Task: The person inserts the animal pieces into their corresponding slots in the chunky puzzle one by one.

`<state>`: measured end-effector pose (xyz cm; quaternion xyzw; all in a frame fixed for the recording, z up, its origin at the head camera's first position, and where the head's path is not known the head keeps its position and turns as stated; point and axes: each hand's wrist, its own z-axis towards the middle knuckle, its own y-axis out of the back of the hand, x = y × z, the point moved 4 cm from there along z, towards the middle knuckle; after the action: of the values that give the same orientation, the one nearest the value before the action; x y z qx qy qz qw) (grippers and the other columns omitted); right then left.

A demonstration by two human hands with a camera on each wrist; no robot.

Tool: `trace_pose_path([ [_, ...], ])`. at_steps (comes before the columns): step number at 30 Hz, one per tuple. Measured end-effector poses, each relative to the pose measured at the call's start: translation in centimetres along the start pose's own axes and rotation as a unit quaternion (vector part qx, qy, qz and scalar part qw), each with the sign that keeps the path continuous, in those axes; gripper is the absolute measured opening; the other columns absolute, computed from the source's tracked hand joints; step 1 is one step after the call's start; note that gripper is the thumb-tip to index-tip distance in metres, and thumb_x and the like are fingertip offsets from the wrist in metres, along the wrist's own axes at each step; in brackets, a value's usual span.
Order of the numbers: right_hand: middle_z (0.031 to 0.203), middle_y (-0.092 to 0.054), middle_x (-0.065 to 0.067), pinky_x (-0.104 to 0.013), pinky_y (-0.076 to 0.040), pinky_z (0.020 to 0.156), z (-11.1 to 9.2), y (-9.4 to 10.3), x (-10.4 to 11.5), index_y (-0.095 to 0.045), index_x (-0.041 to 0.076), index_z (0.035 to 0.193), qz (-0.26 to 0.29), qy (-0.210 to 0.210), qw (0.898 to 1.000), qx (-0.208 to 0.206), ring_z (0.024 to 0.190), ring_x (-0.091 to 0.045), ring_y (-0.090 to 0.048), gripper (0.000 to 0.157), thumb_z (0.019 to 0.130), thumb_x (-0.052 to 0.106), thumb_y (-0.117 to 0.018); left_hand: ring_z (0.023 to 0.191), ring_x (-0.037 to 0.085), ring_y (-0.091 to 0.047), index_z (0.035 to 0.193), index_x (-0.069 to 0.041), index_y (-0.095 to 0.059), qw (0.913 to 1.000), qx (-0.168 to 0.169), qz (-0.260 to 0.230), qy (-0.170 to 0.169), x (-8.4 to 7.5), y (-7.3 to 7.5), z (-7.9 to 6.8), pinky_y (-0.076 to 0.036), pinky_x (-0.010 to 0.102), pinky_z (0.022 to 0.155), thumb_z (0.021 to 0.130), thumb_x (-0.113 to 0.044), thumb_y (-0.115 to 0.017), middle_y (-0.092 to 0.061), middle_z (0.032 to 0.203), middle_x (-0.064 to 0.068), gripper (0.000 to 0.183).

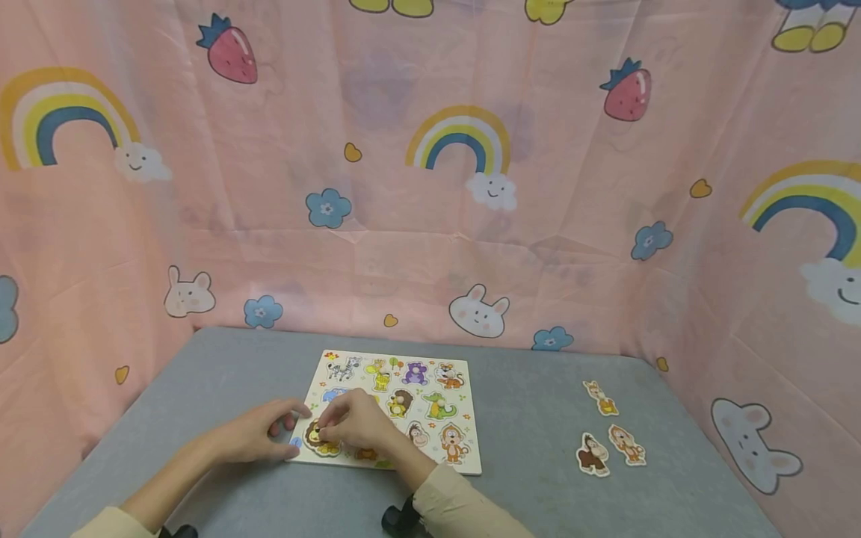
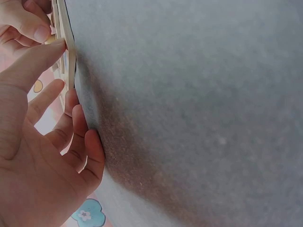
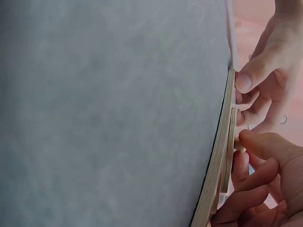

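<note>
A white wooden puzzle board [image 1: 471, 418] with colourful animals lies on the grey table. Over its front left corner is the lion puzzle piece [image 1: 321, 447], whose small knob my right hand [image 1: 363, 424] pinches between thumb and fingers. In the right wrist view this wooden piece [image 3: 229, 156] sits slightly raised and tilted over the board. My left hand [image 1: 252, 433] rests at the board's left edge, its thumb and fingertips against the rim and the fingers relaxed. Part of the lower board is hidden beneath the right hand.
To the right on the table [image 1: 525, 448] lie three loose pieces: a kangaroo-like animal [image 1: 602, 400], a brown ape [image 1: 593, 456] and a monkey [image 1: 628, 446]. A pink patterned curtain [image 1: 377, 269] surrounds the table at the back and sides.
</note>
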<state>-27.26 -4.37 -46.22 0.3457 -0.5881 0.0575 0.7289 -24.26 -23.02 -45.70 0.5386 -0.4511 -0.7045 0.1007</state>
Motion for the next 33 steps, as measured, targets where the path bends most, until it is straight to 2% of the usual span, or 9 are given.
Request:
trace_pose_path([
  [11,0.067,-0.061,0.009,-0.019,-0.042,0.055,-0.04,-0.20,0.10,-0.076,0.005,0.078,-0.033,0.005,0.999,-0.011,0.059,-0.002,-0.052,0.008,0.081,-0.002,-0.080,0.085,0.018,-0.047,0.126,-0.006,-0.059,1.0000,-0.002,-0.001,0.006,0.12,-0.12,-0.07,-0.041,0.033,0.073,0.083,-0.022,-0.084,-0.052,0.100,0.002,0.052],
  [25,0.067,-0.061,0.007,-0.019,-0.041,0.052,0.13,-0.21,0.32,-0.076,0.004,0.079,-0.033,0.012,0.999,-0.014,0.055,-0.003,-0.050,0.009,0.082,-0.004,-0.077,0.084,0.018,-0.047,0.126,-0.004,-0.059,1.0000,-0.002,-0.006,-0.002,0.01,0.02,-0.02,-0.041,0.032,0.073,0.084,-0.022,-0.083,-0.052,0.099,0.003,0.052],
  [33,0.068,-0.061,0.009,-0.020,-0.043,0.055,0.03,-0.10,0.59,-0.076,0.008,0.079,-0.089,0.008,0.996,-0.008,0.060,-0.003,-0.051,0.011,0.082,-0.002,-0.079,0.085,0.017,-0.047,0.126,-0.005,-0.059,1.0000,-0.002,-0.001,0.003,0.05,-0.01,-0.07,-0.040,0.032,0.073,0.084,-0.023,-0.083,-0.052,0.099,0.002,0.052],
])
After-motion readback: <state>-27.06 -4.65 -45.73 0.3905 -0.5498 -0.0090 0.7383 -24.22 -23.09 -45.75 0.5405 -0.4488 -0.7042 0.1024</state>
